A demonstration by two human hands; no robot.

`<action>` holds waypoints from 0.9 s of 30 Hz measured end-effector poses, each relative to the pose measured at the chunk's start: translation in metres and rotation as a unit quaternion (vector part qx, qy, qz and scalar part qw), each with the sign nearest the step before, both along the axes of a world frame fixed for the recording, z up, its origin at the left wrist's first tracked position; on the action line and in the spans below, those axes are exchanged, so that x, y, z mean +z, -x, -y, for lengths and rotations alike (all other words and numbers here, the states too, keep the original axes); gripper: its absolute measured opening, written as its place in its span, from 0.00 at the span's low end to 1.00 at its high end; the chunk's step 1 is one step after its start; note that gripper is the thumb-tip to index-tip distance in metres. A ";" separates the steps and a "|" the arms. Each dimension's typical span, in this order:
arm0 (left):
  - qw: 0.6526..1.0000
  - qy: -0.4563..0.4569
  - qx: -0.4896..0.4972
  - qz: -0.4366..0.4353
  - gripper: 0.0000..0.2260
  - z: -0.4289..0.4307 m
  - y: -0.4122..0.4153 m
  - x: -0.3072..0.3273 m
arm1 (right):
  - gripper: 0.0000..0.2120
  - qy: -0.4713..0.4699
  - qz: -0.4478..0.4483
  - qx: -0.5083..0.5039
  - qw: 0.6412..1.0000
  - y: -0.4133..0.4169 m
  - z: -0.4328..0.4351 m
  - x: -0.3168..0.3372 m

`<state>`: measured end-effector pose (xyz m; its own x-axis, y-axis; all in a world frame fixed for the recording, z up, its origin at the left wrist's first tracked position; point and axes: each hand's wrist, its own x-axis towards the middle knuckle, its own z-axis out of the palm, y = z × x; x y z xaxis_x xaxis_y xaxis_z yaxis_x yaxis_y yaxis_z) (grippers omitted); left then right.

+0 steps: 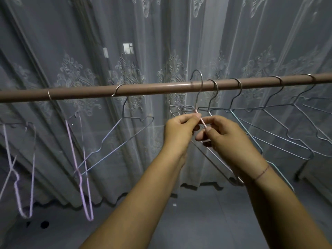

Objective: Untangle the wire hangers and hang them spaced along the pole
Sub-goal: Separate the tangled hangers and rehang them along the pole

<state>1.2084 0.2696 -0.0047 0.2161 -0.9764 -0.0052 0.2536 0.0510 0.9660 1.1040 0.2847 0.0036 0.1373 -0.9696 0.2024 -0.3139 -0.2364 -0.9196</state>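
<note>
While left hand [179, 131] and right hand [228, 141] pinch 1 thin pink wire hanger [203, 122], curved hook [197, 70] crossing smooth pole [152, 88].

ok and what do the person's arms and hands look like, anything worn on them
Both arms are bare, with no sleeves showing up to the frame edge. The left hand wears nothing: no ring, watch or glove shows. The right hand is bare too, but its wrist carries a thin reddish thread bracelet.
</note>
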 end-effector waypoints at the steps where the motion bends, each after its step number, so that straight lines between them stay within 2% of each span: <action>1: 1.000 -0.004 0.003 -0.004 0.04 0.001 -0.001 0.000 | 0.12 -0.001 -0.002 0.000 1.000 -0.002 0.002 0.000; 10: 0.998 -0.051 0.026 0.017 0.05 -0.002 -0.003 -0.019 | 0.12 -0.034 -0.034 -0.010 0.999 -0.004 0.002 -0.019; 15: 0.989 -0.008 0.063 0.130 0.06 -0.020 -0.012 -0.017 | 0.14 -0.008 -0.069 -0.036 0.997 0.003 -0.006 -0.020; 19: 0.957 0.077 0.180 0.214 0.06 -0.043 -0.039 -0.002 | 0.18 0.055 -0.082 -0.026 0.995 -0.001 -0.020 -0.017; 22: 0.917 0.113 0.284 0.256 0.07 -0.059 -0.069 0.003 | 0.16 0.101 -0.038 0.002 0.994 -0.019 -0.035 -0.014; 24: 0.895 0.123 0.329 0.274 0.07 -0.067 -0.089 0.002 | 0.16 0.100 -0.016 0.035 0.994 -0.039 -0.042 -0.016; 27: 0.898 0.101 0.337 0.263 0.09 -0.071 -0.118 0.001 | 0.16 0.058 -0.007 0.081 0.995 -0.075 -0.042 -0.023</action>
